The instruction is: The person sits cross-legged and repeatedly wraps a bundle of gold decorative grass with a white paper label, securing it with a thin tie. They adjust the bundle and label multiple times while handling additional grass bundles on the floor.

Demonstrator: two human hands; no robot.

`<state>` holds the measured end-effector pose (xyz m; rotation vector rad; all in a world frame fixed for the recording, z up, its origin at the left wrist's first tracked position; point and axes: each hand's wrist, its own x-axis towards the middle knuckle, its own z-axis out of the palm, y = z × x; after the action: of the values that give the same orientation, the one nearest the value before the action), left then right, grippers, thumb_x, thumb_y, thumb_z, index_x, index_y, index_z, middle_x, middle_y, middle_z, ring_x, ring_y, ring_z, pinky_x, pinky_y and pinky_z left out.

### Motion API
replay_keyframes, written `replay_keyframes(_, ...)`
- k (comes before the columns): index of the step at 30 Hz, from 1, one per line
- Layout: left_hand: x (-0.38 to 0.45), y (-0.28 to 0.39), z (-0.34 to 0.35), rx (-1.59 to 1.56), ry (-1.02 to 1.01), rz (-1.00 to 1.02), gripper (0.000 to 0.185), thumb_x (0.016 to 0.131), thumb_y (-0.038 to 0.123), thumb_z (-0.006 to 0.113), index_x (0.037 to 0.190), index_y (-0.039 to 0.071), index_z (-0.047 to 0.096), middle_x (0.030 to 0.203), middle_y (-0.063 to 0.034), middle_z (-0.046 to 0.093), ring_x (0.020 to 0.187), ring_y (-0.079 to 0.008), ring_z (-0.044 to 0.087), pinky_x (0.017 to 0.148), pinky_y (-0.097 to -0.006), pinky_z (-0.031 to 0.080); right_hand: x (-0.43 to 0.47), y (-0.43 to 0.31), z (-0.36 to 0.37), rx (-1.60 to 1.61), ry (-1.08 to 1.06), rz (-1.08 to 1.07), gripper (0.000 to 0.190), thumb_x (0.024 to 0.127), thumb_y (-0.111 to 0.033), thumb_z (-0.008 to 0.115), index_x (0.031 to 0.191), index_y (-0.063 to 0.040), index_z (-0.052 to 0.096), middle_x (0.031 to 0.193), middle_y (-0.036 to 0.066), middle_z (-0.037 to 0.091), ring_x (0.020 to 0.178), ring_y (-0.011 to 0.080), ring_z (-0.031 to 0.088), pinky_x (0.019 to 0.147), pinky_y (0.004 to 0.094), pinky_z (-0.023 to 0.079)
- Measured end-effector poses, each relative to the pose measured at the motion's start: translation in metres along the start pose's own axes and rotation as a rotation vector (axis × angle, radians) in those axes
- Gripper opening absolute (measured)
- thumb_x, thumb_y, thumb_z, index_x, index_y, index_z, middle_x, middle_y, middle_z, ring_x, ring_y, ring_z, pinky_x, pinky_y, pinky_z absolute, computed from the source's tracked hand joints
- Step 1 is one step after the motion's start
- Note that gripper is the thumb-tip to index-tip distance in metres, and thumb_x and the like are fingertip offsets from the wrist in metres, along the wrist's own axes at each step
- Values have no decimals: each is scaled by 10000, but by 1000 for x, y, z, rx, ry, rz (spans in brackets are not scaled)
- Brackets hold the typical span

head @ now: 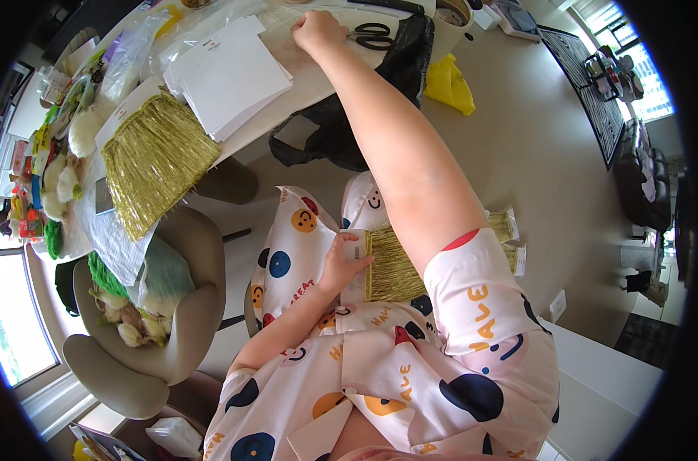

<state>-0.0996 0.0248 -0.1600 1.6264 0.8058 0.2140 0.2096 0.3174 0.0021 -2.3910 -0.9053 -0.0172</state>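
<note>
My left hand [346,262] grips a white card [355,282] in my lap, its thumb lying across the card toward the fringe. From this card spreads a gold tinsel fringe [392,262], partly covered by my right arm. My right hand [319,31] reaches to the far part of the table, fingers curled; whether anything is inside them is hidden. Just right of it lie black-handled scissors [374,36]. A stack of white cards [231,75] is on the table, and beside it another gold tinsel fringe [159,158] hangs over the edge.
A black plastic bag [406,63] droops off the table edge. Beyond it are a pale bin [450,31] and a yellow bag [450,86]. Craft supplies crowd the table's left side. A beige chair [202,253] at left holds bags and fluffy balls [131,334].
</note>
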Motion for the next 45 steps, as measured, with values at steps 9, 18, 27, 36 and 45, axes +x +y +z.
replay_keyframes(9,-1,1,4,71,54,57,556,726,191,865,1135,58,513,1034,-135,644,937,-229,610,848,-353,501,-4,8,-45,180,78,-219,216,857,-374,716,861,-172,790,809,57,741,797,292,712,687,425,558)
replay_keyframes(18,-3,0,6,33,36,6,559,712,181,882,1118,53,520,949,-154,674,855,-239,655,760,-361,532,-201,150,-176,989,-130,-175,143,924,-91,676,846,-3,594,794,108,705,659,113,670,597,255,551)
replay_keyframes(27,-6,13,22,-53,-13,-113,510,745,81,847,1137,57,521,961,-97,678,830,-160,641,734,-315,545,-396,236,-215,723,-454,337,163,897,-50,711,831,11,575,731,53,668,646,95,665,568,234,525)
replay_keyframes(36,-5,14,35,-24,-42,-123,565,728,144,874,1149,69,505,951,-131,687,806,-190,663,706,-337,558,-420,243,-238,693,-597,456,148,896,-48,703,825,9,585,755,74,675,613,104,650,550,243,522)
replay_keyframes(45,-7,20,37,-7,1,-55,559,723,163,879,1138,67,516,957,-141,687,810,-200,666,703,-348,557,-405,240,-226,449,-574,364,162,861,-78,723,813,9,595,691,37,643,604,88,609,546,245,494)
